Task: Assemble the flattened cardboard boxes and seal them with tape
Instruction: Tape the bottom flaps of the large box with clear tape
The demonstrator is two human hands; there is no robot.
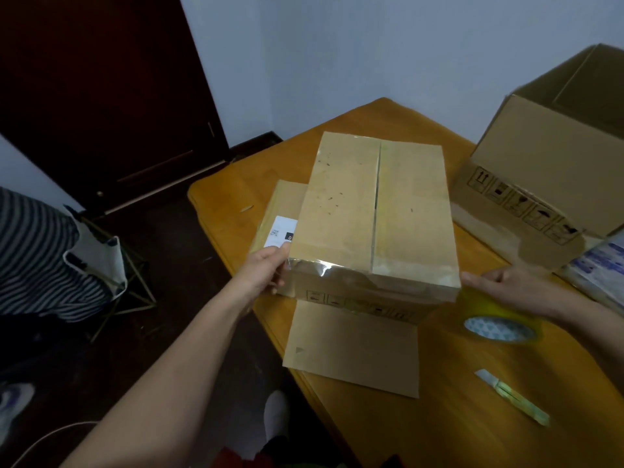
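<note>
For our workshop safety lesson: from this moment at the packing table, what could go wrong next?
The cutter seems to lie blade out near the tape roll; the right hand could brush it when reaching for tape. The flat cardboard under the box overhangs the table edge, so shifting the box might drag it off. The tape strip on the box's near edge looks wrinkled and may peel.

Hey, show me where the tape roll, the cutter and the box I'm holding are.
tape roll point(499, 329), head view, on its patterned core face.
cutter point(513, 396), head view, middle of its body.
box point(341, 211), head view, on its left top flap.
</note>
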